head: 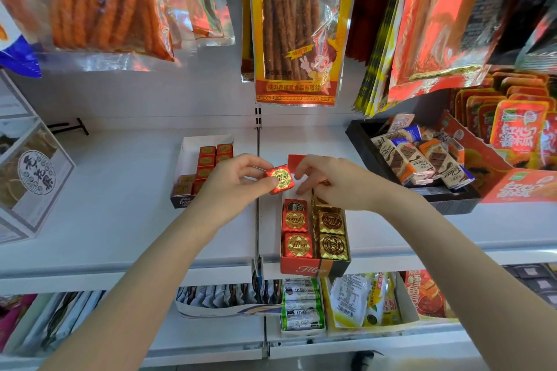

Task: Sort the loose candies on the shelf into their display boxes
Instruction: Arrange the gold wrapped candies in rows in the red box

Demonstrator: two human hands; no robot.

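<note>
My left hand [238,178] pinches a red foil candy [279,180] with a gold round label, held above the shelf. My right hand [328,182] hovers just right of it, over the back of the red and black display box [304,269]; its curled fingers seem to hold a gold-brown candy [325,182], mostly hidden. That box holds a column of red candies [295,245] on the left and gold ones [333,247] on the right. A white display box [193,147] farther left holds several red and gold candies.
The white shelf [120,205] has a metal divider [258,220] between the boxes. A black tray [358,135] of wafer bars stands at the right, beside an orange snack carton [524,187]. Hanging snack bags [297,27] crowd the space above. A boxed item [33,178] stands left.
</note>
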